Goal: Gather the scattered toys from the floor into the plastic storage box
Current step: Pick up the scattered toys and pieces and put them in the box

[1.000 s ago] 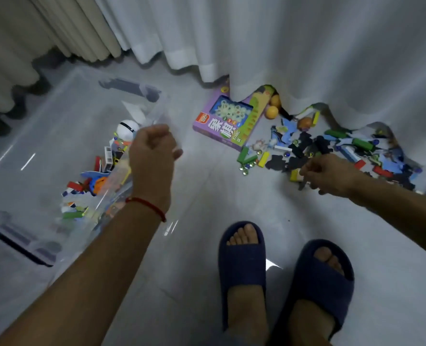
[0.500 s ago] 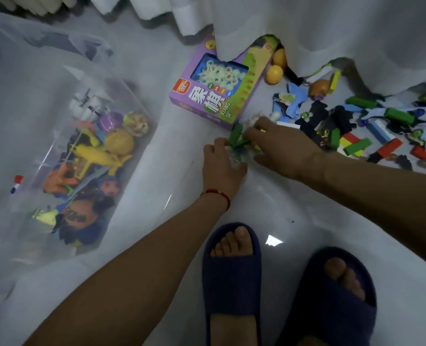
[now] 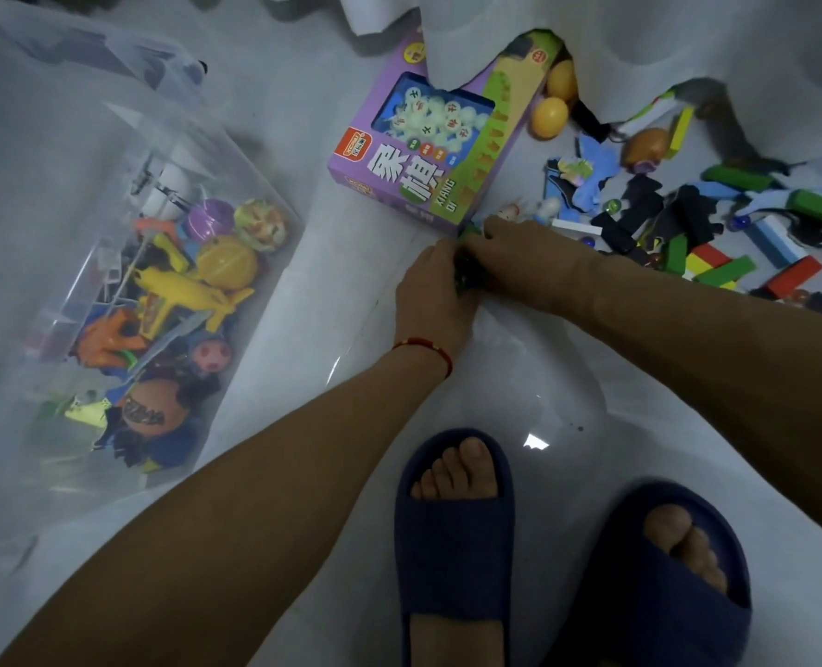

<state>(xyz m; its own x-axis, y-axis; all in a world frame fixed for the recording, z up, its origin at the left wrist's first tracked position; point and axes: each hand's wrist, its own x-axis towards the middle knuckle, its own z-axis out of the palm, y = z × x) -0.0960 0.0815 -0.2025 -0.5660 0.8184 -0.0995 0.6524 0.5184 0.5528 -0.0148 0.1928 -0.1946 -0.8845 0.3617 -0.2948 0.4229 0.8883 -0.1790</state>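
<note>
The left hand [image 3: 430, 286] and right hand [image 3: 510, 255] meet, cupped around small dark-green toys [image 3: 467, 262] between them. The storage box [image 3: 236, 151] lies well to the left of both, nearer the left hand.

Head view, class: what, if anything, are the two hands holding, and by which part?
The left hand and right hand close together over small dark green pieces beside the purple game box. The pieces are mostly hidden, so the grip point cannot be told.

One clear plastic storage box [image 3: 236, 195] sits on the floor. One purple game box [image 3: 428, 185] lies by the curtain. Two yellow balls [image 3: 549, 117] lie beside it. Two hands meet on the floor: left hand [image 3: 430, 291], right hand [image 3: 524, 262]. Two dark blue slippers [image 3: 452, 546] show below.
</note>
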